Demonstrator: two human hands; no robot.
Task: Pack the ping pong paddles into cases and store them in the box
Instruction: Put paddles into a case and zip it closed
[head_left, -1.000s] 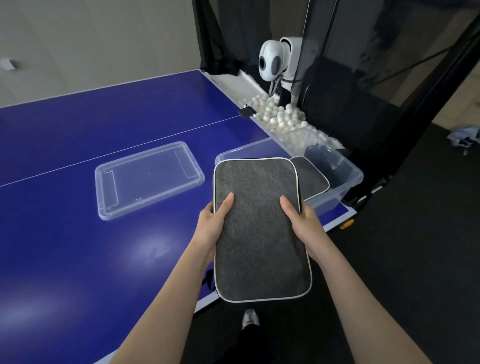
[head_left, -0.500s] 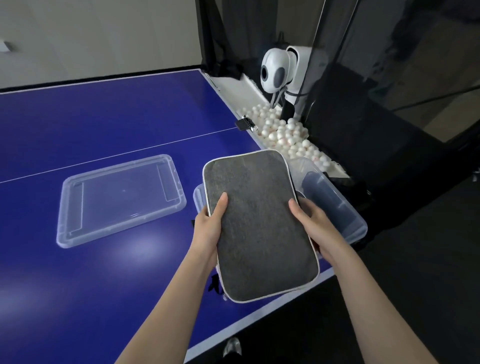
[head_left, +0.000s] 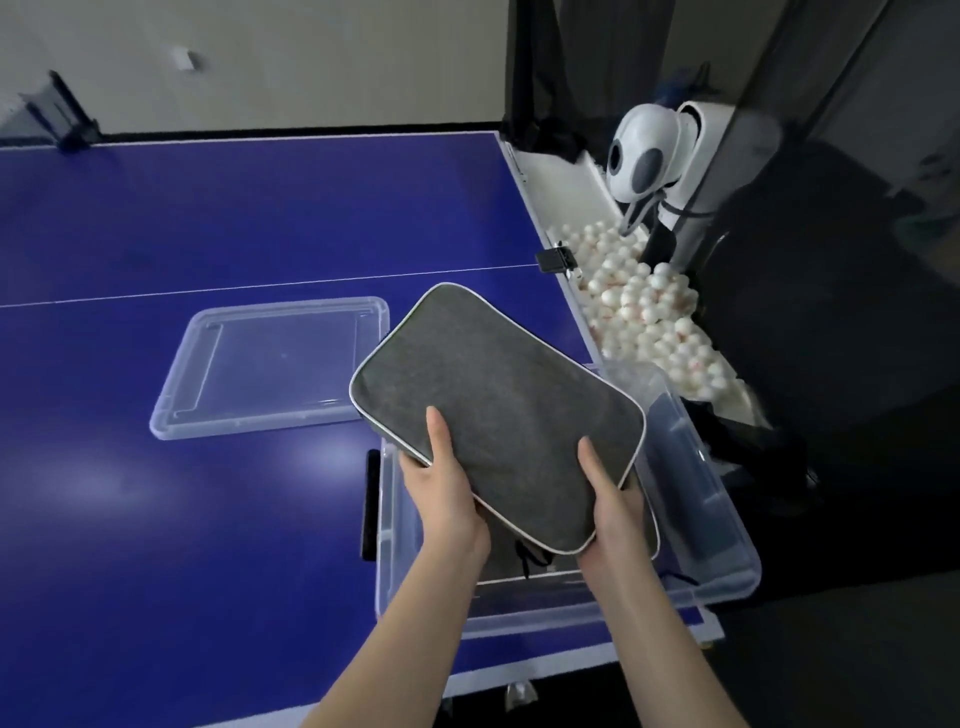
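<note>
A grey felt paddle case with pale piping is held flat and tilted above the clear plastic box at the table's near right corner. My left hand grips its near left edge, thumb on top. Its near right edge is held by my right hand in the same way. Under the held case, inside the box, lies another grey case, mostly hidden, with a dark cord showing. No paddle is visible.
The box's clear lid lies on the blue table to the left. A white tray of several ping pong balls and a white ball machine stand along the right edge. Dark floor lies beyond the table's corner.
Both hands have carried the grey case forward and lower over the box, turning it clockwise. The view has shifted right, so the lid appears further left.
</note>
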